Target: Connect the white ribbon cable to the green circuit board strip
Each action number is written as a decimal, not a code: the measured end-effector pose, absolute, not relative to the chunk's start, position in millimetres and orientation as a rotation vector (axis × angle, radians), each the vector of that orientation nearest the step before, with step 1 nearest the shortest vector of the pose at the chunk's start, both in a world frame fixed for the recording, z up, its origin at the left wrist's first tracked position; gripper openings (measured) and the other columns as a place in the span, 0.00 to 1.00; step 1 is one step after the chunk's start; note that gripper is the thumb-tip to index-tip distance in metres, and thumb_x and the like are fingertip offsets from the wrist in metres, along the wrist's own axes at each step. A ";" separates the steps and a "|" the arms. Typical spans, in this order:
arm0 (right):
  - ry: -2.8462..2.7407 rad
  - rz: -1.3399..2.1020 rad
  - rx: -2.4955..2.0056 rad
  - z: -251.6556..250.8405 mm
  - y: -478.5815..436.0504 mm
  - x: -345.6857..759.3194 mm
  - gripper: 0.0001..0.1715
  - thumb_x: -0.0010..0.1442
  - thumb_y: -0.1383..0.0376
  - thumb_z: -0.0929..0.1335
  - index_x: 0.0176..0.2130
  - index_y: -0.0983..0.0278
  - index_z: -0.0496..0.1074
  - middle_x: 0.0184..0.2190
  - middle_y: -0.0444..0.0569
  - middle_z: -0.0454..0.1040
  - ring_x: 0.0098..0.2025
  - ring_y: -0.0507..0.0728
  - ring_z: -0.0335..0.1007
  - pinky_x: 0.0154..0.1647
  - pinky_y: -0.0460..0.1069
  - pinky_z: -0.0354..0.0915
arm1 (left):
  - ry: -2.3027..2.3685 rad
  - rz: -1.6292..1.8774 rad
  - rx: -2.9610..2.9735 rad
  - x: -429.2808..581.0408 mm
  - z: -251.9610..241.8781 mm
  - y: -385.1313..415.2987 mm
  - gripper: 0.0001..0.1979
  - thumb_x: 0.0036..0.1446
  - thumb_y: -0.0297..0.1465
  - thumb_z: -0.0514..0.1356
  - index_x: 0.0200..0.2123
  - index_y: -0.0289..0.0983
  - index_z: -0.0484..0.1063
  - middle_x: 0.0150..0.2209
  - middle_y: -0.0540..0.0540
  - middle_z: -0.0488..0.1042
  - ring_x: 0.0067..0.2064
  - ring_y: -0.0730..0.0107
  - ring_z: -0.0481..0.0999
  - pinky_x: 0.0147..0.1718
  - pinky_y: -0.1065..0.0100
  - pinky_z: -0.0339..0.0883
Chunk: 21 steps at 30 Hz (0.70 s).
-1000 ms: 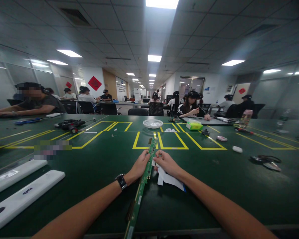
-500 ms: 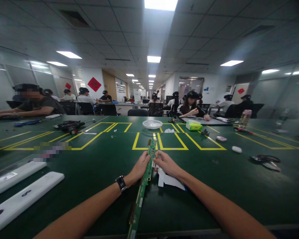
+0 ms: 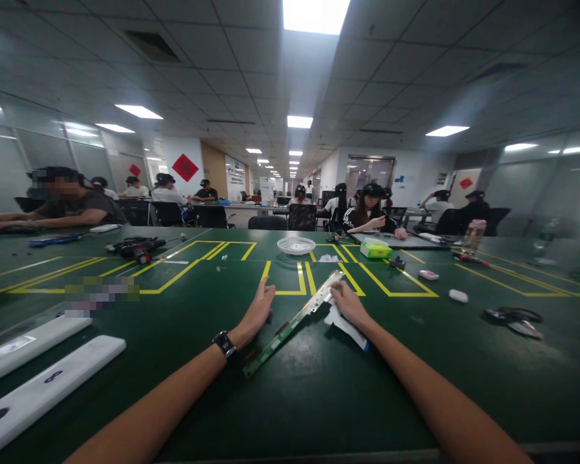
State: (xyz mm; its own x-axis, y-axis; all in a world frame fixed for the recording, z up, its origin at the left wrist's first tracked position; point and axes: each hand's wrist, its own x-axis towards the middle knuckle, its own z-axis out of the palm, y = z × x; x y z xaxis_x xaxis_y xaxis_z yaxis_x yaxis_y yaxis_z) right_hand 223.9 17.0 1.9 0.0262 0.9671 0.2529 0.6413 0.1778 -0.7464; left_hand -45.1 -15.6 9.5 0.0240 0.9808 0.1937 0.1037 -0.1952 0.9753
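A long narrow green circuit board (image 3: 290, 325) lies slanted on the green table (image 3: 319, 393), its far end pointing up and to the right. My right hand (image 3: 348, 303) is closed on that far end of the board. Under that hand lies a folded white paper (image 3: 344, 323). My left hand (image 3: 258, 311) rests flat on the table just left of the board, fingers stretched out, holding nothing. A dark watch sits on my left wrist.
Two white bars (image 3: 43, 383) lie at the near left. A clear round dish (image 3: 296, 245), a green-and-white box (image 3: 376, 250), a small white object (image 3: 458, 296) and dark scissors (image 3: 515, 318) sit farther out. Tools (image 3: 135, 245) lie at the left. Other people sit at the far tables.
The board has swung from pointing straight away to slanting right, and has slid farther onto the table. My left hand let go of it and now lies flat; my right hand moved right with the far end.
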 end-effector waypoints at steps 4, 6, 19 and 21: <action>-1.805 -0.027 -2.054 8.5 21.5 266.8 0.20 0.62 0.58 0.61 0.49 0.67 0.67 0.45 0.62 0.71 0.50 0.67 0.66 0.46 0.57 0.61 | 1.213 1.433 1.577 -54.0 17.8 -8.1 0.26 0.63 0.44 0.49 0.61 0.40 0.54 0.54 0.40 0.64 0.51 0.62 0.67 0.45 0.65 0.63; -1.895 -0.097 -2.066 9.8 20.2 271.4 0.19 0.62 0.59 0.61 0.49 0.66 0.69 0.49 0.61 0.69 0.52 0.66 0.64 0.46 0.55 0.60 | 1.206 1.509 1.709 -54.0 17.1 -7.3 0.24 0.63 0.41 0.49 0.59 0.38 0.56 0.53 0.40 0.65 0.52 0.62 0.65 0.50 0.61 0.60; -2.144 -0.169 -1.929 3.5 20.0 254.6 0.20 0.64 0.58 0.59 0.48 0.64 0.71 0.51 0.57 0.68 0.54 0.63 0.61 0.51 0.55 0.57 | 0.876 1.213 2.383 -25.9 10.8 -48.7 0.18 0.64 0.34 0.50 0.56 0.39 0.61 0.53 0.40 0.65 0.54 0.59 0.64 0.56 0.56 0.58; -2.059 -0.190 -2.002 0.5 24.4 262.7 0.22 0.65 0.57 0.58 0.49 0.66 0.69 0.52 0.59 0.68 0.55 0.64 0.60 0.50 0.56 0.58 | 0.845 1.178 2.408 -25.1 10.6 -51.0 0.18 0.64 0.33 0.50 0.56 0.40 0.61 0.52 0.40 0.65 0.53 0.60 0.64 0.55 0.56 0.59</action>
State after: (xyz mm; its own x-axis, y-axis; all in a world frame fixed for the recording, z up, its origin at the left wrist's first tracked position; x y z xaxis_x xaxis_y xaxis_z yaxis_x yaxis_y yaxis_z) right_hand 262.7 24.4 0.5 -0.0142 0.9609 0.2765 0.9953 0.0402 -0.0884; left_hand -25.1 -51.0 10.6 0.4824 0.6376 0.6006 0.3650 -0.7696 0.5239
